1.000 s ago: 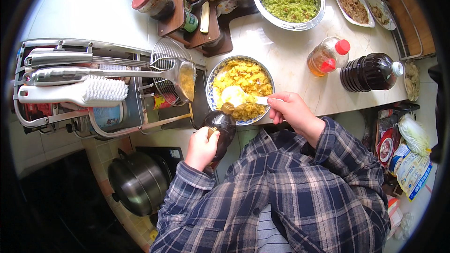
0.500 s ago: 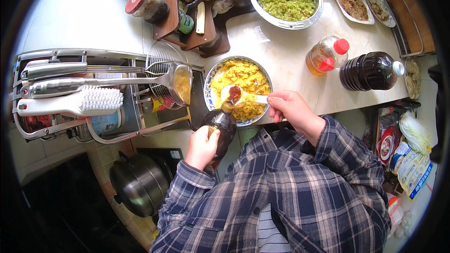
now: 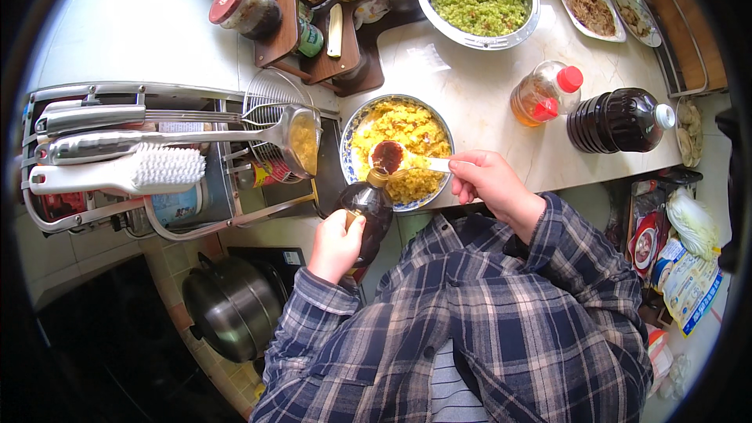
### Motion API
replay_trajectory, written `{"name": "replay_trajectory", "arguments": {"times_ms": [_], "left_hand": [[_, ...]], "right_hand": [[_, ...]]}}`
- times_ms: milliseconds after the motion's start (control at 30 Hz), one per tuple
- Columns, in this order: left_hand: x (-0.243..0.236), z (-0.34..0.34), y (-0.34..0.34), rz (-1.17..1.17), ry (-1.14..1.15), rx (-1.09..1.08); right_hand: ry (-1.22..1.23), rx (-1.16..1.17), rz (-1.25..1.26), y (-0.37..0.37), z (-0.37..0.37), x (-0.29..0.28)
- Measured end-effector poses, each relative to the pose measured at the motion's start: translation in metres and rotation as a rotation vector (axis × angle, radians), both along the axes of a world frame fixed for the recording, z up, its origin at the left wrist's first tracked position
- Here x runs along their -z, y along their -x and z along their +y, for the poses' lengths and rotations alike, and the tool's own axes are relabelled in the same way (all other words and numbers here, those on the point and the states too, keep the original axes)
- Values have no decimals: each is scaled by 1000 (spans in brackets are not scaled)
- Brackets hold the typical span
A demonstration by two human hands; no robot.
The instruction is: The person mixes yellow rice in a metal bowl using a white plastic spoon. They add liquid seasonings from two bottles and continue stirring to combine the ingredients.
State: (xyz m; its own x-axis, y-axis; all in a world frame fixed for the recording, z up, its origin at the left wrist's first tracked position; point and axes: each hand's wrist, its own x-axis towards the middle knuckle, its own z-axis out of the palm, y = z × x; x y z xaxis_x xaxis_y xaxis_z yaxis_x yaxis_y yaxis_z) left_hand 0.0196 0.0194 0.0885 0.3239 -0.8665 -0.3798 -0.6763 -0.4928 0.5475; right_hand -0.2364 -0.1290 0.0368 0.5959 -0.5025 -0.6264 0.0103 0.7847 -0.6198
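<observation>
My left hand (image 3: 337, 246) is wrapped round a dark glass bottle (image 3: 368, 214), its mouth tilted up against the bowl of a white spoon (image 3: 428, 164). My right hand (image 3: 495, 184) pinches the spoon by its handle. Dark brown liquid (image 3: 387, 157) lies in the spoon. Beneath the spoon is a blue-and-white patterned bowl (image 3: 348, 135) that holds a yellow, crumbly food resembling scrambled egg (image 3: 410, 127). The bottle's neck overlaps the near rim of this bowl, and my palm and fingers hide part of the bottle.
A metal basin (image 3: 490, 41) of chopped green vegetable stands behind. To the right are a red-capped bottle (image 3: 540, 95) and a large dark jug (image 3: 615, 121). At left, a rack holds a ladle (image 3: 298, 141) and a white brush (image 3: 125, 171); a wooden shelf (image 3: 329, 66) carries jars.
The dark liquid now fills more of the spoon, its pool wider and rounder. The bottle has tipped back very slightly; both hands have stayed nearly in place.
</observation>
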Motion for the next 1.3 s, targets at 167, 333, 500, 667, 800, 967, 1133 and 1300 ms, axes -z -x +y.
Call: {"name": "replay_trajectory", "arguments": {"times_ms": [167,333,500,667,800,967,1133,1300], "left_hand": [[1,0,0,-20,-18,-5],[-3,7,1,7,20,-9],[-4,8,1,15,15,-14],[-5,11,0,30,5,-46],[-5,16,-2,19,7,-41],[-2,21,-5,30,31,-62],[-1,25,-6,38,69,-54],[2,32,-8,53,128,-67]], "right_hand": [[-21,12,-31,2,0,3],[7,18,-15,0,2,1],[98,75,43,10,-3,-3],[171,52,171,31,-3,-10],[195,-34,226,39,4,-19],[232,-145,209,14,11,-24],[262,-128,101,-31,2,-18],[306,42,137,-30,-12,-14]]}}
